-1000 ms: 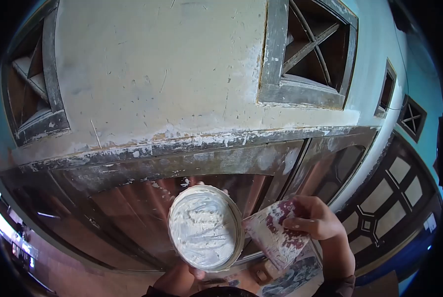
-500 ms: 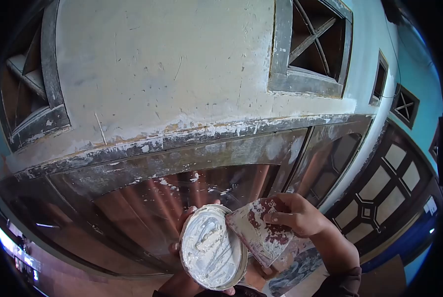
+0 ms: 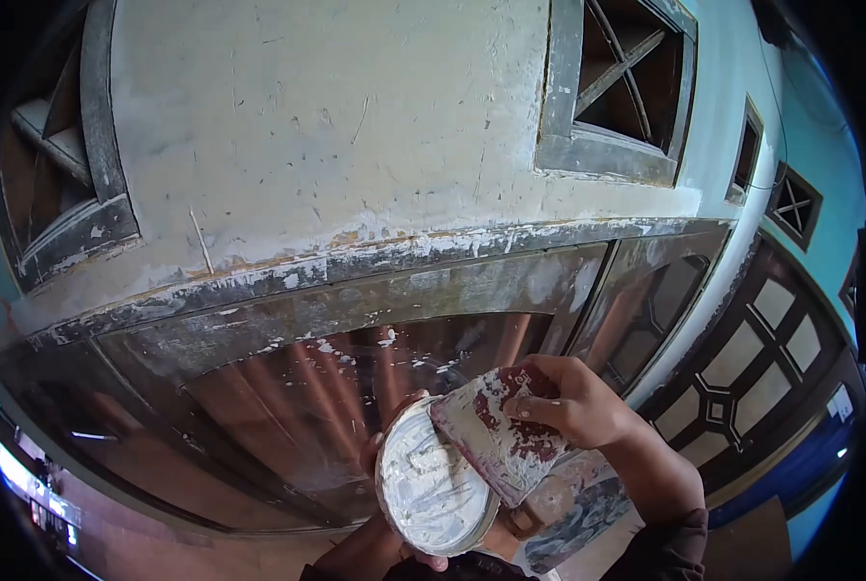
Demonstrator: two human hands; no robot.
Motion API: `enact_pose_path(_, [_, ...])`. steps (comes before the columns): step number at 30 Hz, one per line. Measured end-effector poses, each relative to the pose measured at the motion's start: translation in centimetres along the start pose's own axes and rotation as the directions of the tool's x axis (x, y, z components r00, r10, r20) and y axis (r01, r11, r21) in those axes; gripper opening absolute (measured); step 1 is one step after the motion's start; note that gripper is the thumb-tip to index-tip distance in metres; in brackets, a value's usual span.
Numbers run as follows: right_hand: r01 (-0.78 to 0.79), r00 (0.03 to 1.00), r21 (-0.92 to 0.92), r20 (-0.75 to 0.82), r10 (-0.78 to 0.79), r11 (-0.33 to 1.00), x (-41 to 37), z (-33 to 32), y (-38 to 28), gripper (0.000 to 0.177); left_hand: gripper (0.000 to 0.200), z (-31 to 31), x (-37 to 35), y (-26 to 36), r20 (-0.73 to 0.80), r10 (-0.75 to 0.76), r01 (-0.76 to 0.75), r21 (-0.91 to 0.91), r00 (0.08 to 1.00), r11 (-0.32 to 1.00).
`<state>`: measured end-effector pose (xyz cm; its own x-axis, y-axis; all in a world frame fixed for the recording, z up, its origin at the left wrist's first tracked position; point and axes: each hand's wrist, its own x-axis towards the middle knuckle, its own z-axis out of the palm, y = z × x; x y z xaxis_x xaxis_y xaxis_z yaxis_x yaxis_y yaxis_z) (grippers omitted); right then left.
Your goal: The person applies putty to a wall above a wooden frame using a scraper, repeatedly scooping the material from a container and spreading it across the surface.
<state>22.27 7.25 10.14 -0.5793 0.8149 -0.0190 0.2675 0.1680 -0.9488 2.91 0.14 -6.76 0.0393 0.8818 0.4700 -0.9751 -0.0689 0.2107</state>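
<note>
My left hand (image 3: 373,451) is wrapped round the far side and underside of a round container (image 3: 433,484) of white paste, its fingertips showing at the rim. My right hand (image 3: 570,402) grips a flat reddish scraper (image 3: 501,436) smeared with dried white paste, thumb on its face. The scraper's left edge overlaps the container's right rim. Streaks and a lump of paste show inside the container. Most of my left palm is hidden beneath it.
Ahead stands a pale wall (image 3: 336,126) with scratches and white patches, above a worn wooden frame (image 3: 404,281) with glass. A framed vent opening (image 3: 622,87) is at upper right, another (image 3: 65,155) at left. A panelled door (image 3: 757,358) stands at right.
The container has shifted right and its paste surface looks different. My right hand and the scraper have moved slightly up and left, so the scraper now overlaps the rim more.
</note>
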Motion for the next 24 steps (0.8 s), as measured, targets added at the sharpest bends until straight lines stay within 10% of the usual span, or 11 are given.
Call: enact_pose_path(24, [0.16,0.987,-0.3,0.046,-0.153,0.941,0.7,0.6,-3.9,0.028,0.122,-2.0,-1.8,0.9,0.072,-0.135,0.132,0.047,0.988,0.99])
